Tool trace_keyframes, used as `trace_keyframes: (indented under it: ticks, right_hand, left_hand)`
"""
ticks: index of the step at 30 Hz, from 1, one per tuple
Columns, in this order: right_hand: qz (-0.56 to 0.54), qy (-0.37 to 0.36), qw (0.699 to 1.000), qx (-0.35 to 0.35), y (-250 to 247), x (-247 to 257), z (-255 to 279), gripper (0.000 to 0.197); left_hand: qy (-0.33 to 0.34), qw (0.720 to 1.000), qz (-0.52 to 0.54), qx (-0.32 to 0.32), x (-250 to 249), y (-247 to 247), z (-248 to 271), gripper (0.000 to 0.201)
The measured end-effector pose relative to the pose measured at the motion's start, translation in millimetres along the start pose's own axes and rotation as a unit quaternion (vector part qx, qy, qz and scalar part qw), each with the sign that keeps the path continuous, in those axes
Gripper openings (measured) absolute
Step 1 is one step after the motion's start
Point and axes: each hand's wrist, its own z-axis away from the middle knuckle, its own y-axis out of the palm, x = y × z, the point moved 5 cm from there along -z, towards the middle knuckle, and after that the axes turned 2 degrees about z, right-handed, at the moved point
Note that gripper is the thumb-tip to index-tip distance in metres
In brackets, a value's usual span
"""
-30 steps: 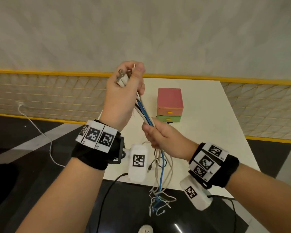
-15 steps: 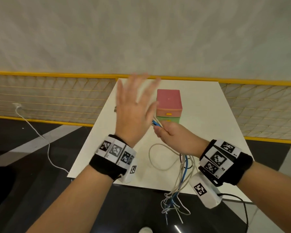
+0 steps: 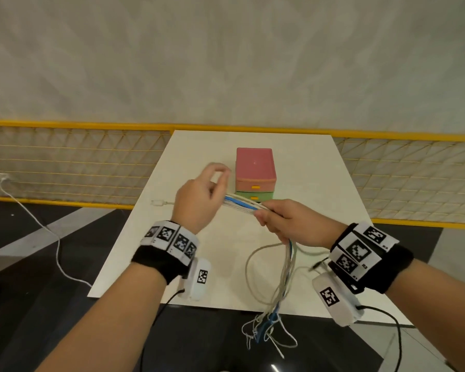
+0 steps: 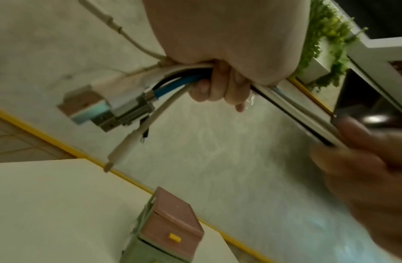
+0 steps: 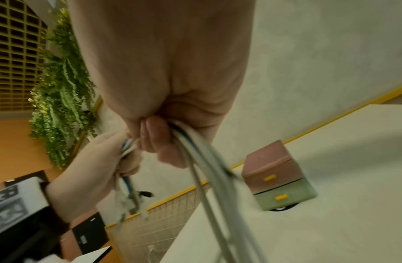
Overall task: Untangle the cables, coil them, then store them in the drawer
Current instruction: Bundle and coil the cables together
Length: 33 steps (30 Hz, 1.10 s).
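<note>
A bundle of white, grey and blue cables (image 3: 242, 205) runs level between my two hands above the white table (image 3: 312, 167). My left hand (image 3: 199, 197) grips the plug end; in the left wrist view its fingers (image 4: 217, 89) curl round the bundle, and several plugs (image 4: 109, 110) stick out past them. A little to the right, my right hand (image 3: 287, 221) grips the same bundle, its fingers (image 5: 159, 140) wrapped round it. The loose ends (image 3: 266, 326) hang in a tangle past the table's front edge. Behind the hands stands a small drawer box (image 3: 255, 170), pink over green, both drawers closed.
A yellow-railed mesh fence (image 3: 65, 162) runs behind the table, with a pale wall above it. On the dark floor at the left trails a white lead (image 3: 57, 251). Black leads (image 3: 395, 331) hang from my wrist cameras.
One second ago my left hand held the plug ends high. It then let go and opened. Now it grips the bundle again, lower, and the cables stretch level between both hands.
</note>
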Motion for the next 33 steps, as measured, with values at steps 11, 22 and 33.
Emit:
trace_keyframes:
  ticks: [11,22,33]
  right_hand:
    - [0.091,-0.039,0.994,-0.042,5,10,-9,0.030]
    - [0.032,-0.044,0.998,0.001,-17,23,-7,0.030]
    - [0.075,-0.065,0.995,-0.033,-27,18,-5,0.035]
  left_hand:
    - [0.133,0.990,-0.022,0.042,-40,19,8,0.039]
    - [0.026,0.998,-0.030,0.050,-38,17,-2,0.032]
    - [0.001,0.997,-0.082,0.017,-9,-10,-18,0.031]
